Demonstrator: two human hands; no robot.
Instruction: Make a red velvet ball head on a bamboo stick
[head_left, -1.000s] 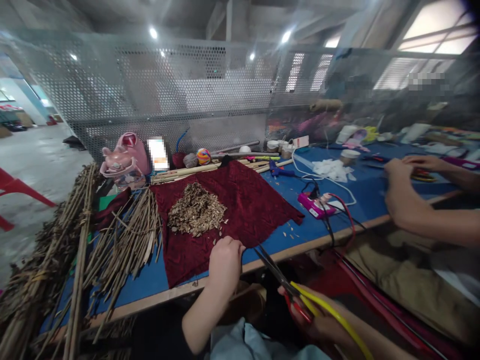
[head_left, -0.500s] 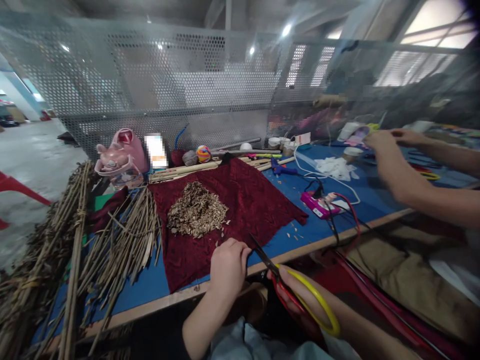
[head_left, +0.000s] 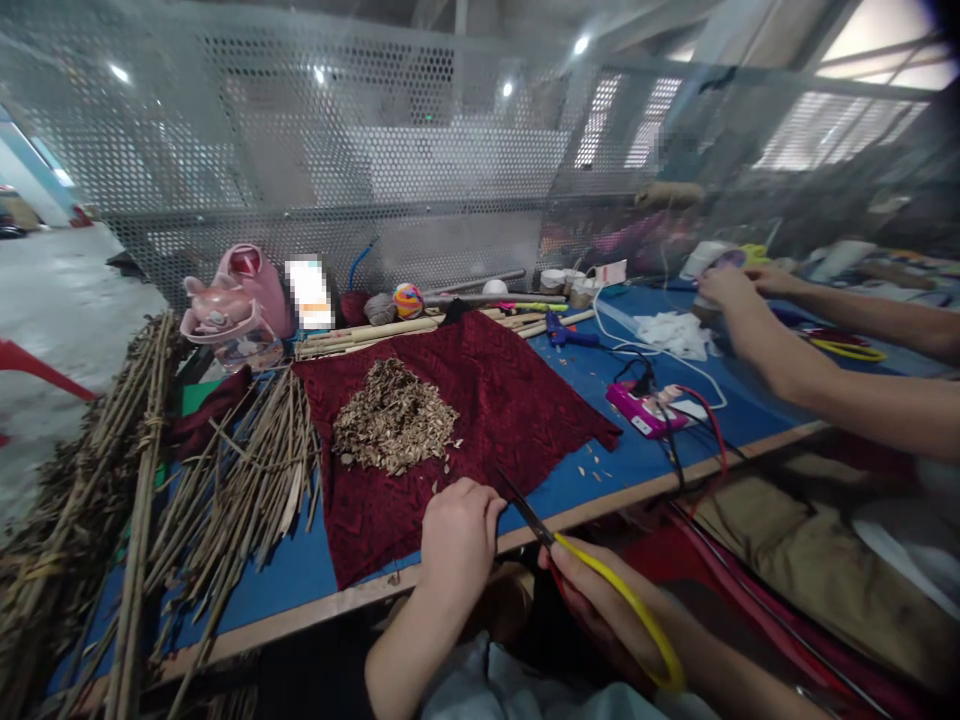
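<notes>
gripping the scissors (head_left: 541,531) in our right hand (head_left: 604,582), we have their long axis slanting forward and left, tips over the dark red cloth (head_left: 510,395), just right of our left hand (head_left: 459,525); whether its curled fingers pinch anything, we cannot tell.

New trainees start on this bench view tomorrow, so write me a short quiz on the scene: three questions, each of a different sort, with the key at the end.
1. Which of the wearer's hands holds the scissors?

2. True or false: the dry brown flakes are heaped on the dark red cloth.

3. What sits right beside the grey ball at the back of the bench?
A. A magenta power strip
B. A multicoloured ball
C. A blue glue gun

Key:
1. The right hand.
2. True.
3. B.
</notes>
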